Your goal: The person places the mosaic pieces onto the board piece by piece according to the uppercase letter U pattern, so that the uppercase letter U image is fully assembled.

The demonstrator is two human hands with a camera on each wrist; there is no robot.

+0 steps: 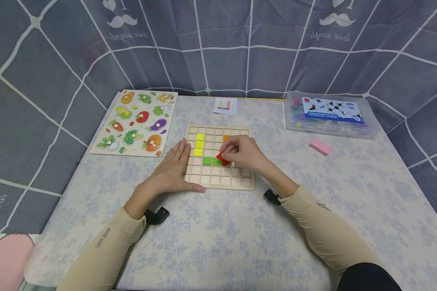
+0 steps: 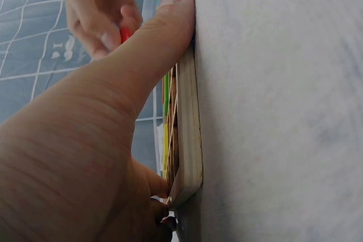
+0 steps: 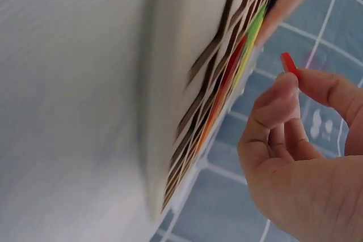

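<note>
A wooden grid board (image 1: 216, 182) lies on the table, with yellow tiles (image 1: 199, 144), green tiles (image 1: 206, 161) and an orange tile (image 1: 226, 138) in its cells. My left hand (image 1: 170, 169) rests along the board's left side, fingers straight, thumb at the front edge. Above the board my right hand (image 1: 245, 152) pinches a small red tile (image 3: 288, 63) between thumb and index finger. Another red piece (image 3: 233, 63) sits on the board beneath it. In the head view the fingers partly cover the held tile, so its full shape is hidden.
At the back lies a pattern card (image 1: 225, 106). A vegetable puzzle board (image 1: 134, 123) is on the left. To the right are a clear plastic box (image 1: 329, 115) and a pink block (image 1: 320, 147). A grey curtain (image 1: 225, 32) hangs behind the table.
</note>
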